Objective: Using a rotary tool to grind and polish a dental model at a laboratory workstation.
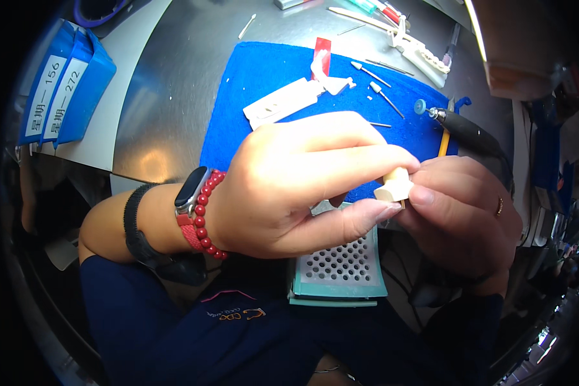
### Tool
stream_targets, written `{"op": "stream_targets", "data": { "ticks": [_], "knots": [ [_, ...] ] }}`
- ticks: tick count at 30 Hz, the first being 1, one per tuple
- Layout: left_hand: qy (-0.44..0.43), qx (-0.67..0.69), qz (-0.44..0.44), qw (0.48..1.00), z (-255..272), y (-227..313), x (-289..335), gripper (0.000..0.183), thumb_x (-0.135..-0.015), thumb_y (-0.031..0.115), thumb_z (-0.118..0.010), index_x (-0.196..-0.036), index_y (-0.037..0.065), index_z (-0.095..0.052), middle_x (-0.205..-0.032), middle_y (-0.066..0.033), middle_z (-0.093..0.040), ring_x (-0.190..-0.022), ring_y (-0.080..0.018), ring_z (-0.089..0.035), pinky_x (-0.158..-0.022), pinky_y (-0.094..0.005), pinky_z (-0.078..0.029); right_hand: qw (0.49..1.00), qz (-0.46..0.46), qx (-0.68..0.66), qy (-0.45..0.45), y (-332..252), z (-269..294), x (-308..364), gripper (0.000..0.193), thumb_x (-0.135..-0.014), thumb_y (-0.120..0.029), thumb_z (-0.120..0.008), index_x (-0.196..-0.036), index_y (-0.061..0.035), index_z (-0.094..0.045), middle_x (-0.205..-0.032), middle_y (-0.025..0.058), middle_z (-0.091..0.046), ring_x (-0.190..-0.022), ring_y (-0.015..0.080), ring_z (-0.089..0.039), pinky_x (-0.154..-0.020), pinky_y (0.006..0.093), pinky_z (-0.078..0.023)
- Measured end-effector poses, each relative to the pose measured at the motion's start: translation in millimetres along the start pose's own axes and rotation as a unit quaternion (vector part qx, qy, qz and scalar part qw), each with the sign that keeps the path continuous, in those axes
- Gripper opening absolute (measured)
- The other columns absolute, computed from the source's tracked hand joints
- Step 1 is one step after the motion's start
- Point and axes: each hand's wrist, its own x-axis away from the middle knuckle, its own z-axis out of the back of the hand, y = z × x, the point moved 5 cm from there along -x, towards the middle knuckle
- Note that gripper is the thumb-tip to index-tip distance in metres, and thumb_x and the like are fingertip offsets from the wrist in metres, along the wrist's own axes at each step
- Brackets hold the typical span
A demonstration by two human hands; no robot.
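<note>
A small cream dental die [394,186] sits between both hands, above the front edge of the blue cloth. A thin brass-coloured pin seems to stick out of its underside. My left hand [309,183], with a watch and red beads at its wrist, pinches the die between thumb and fingers. From the other side, my right hand [466,209] presses thumb and finger against the same die. The right hand's lower fingers are in shadow, and whether they hold anything else I cannot tell. Below the hands, a green-framed perforated grille [341,267] is partly covered.
On the blue cloth [238,83] lie a white dental model piece [283,103], a red strip [322,55] and several burs [386,98]. A black handpiece [469,132] with a blue wheel rests at right. White articulated models [421,55] stand behind; blue bins [77,83] are at left.
</note>
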Motion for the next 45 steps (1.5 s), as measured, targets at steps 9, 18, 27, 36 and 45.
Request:
{"op": "stream_targets", "data": {
  "ticks": [9, 18, 27, 36, 45],
  "knots": [
    [0.004, 0.021, 0.007, 1.000, 0.9, 5.5, -0.5, 0.031, -0.080, 0.014, -0.057, -0.102, -0.009, -0.060, -0.087, -0.0141, -0.062, -0.077, -0.0221, -0.062, -0.074, -0.0327, -0.049, 1.000, 0.009, 0.016, 0.021, -3.7, 1.2, -2.0, 0.039, -0.066, -0.002, -0.076, -0.098, -0.0041, -0.054, -0.081, 0.0111, -0.060, -0.076, 0.0235, -0.062, -0.065, 0.0347, -0.051],
    [0.076, -0.062, 0.048, 0.994, 6.7, -5.8, -0.8, 0.026, -0.082, 0.014, -0.055, -0.098, -0.005, -0.062, -0.078, -0.0095, -0.061, -0.069, -0.0182, -0.055, -0.074, -0.0310, -0.045, 0.947, 0.024, 0.283, 0.151, 23.4, 49.7, -18.8, 0.058, -0.072, -0.008, -0.071, -0.123, 0.0000, -0.044, -0.122, 0.0189, -0.048, -0.112, 0.0306, -0.048, -0.092, 0.0403, -0.041],
    [0.118, -0.019, 0.059, 0.991, 9.2, -2.2, -4.2, 0.020, -0.081, 0.004, -0.057, -0.098, -0.006, -0.061, -0.076, -0.0084, -0.059, -0.059, -0.0138, -0.052, -0.057, -0.0241, -0.043, 0.898, -0.003, 0.435, 0.060, 15.0, 50.7, -44.1, 0.064, -0.061, 0.005, -0.068, -0.122, 0.0026, -0.048, -0.118, 0.0185, -0.055, -0.100, 0.0317, -0.057, -0.081, 0.0373, -0.048],
    [0.132, 0.015, 0.082, 0.988, 12.6, -3.3, 11.7, 0.012, -0.083, 0.002, -0.057, -0.089, -0.006, -0.064, -0.082, -0.0117, -0.064, -0.072, -0.0166, -0.060, -0.068, -0.0274, -0.047, 0.902, 0.123, 0.395, 0.119, -3.6, 27.7, -46.2, 0.051, -0.068, -0.003, -0.070, -0.113, 0.0105, -0.051, -0.114, 0.0276, -0.054, -0.104, 0.0366, -0.057, -0.087, 0.0375, -0.047],
    [0.109, 0.037, 0.124, 0.986, 7.7, -4.7, 0.8, 0.011, -0.082, 0.002, -0.061, -0.086, -0.008, -0.062, -0.065, -0.0058, -0.058, -0.056, -0.0089, -0.052, -0.051, -0.0210, -0.041, 0.914, 0.106, 0.353, 0.170, 3.9, 18.3, -46.6, 0.046, -0.071, -0.006, -0.070, -0.110, 0.0108, -0.053, -0.113, 0.0282, -0.054, -0.105, 0.0391, -0.056, -0.088, 0.0389, -0.047]
  ]
}}
